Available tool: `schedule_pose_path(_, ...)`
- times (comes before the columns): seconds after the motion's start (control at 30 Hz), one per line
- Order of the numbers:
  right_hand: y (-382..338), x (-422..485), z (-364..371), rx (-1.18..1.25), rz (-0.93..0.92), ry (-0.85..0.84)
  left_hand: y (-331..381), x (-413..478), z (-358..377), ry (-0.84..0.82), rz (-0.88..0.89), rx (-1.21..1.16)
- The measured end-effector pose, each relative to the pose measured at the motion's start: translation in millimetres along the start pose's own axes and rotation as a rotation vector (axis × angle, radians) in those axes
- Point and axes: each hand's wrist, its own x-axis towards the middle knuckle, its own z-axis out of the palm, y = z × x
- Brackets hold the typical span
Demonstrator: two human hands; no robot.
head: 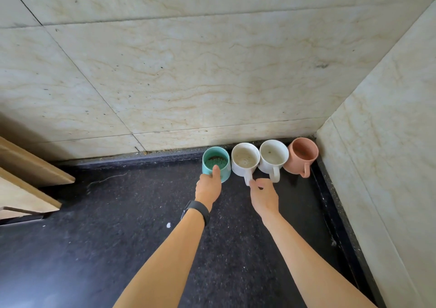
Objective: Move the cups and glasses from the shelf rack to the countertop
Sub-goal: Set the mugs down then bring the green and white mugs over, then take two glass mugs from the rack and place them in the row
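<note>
Dark bench (106,225) ends in a corner of tiled walls (188,72). The left hand (208,187) grips the teal cup (207,166); the right hand (264,197) seemingly pinches the white mug (245,159).

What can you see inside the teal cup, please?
Inside the teal cup shows a speckled green bottom with a brownish patch. The thumb of the left hand hooks over the near rim and hides that part.
</note>
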Motion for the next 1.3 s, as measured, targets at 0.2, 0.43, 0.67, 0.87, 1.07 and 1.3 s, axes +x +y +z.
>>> schedule_pose_path(0.2,5.5,-62.7,-40.7,-0.277,-0.223,-0.021,-20.0,-63.7,-30.3,0.01,0.288,0.382)
schedule_pose_path(0.43,-13.6,-167.3,-92.9,-0.461,-0.766,0.057,-49.4,-163.2,-82.5,0.19,0.454,0.507)
schedule_pose_path(0.67,-62.4,-248.6,-56.5,-0.442,-1.195,-0.151,-109.8,-269.4,-160.7,0.556,0.379,0.418)
schedule_pose_path(0.87,-59.2,-372.8,26.6,-0.424,-1.532,-0.455,-231.3,-409.8,-212.9,0.905,0.119,0.42)
schedule_pose_path(1.07,-16.6,-566.3,89.4,-0.416,-1.879,-0.856,-364.0,-612.6,-225.0,1.221,-0.282,0.343)
schedule_pose_path(1.3,91.3,-805.4,97.7,-0.28,-2.2,-1.244,-483.3,-855.3,-175.9,1.524,-0.738,0.289)
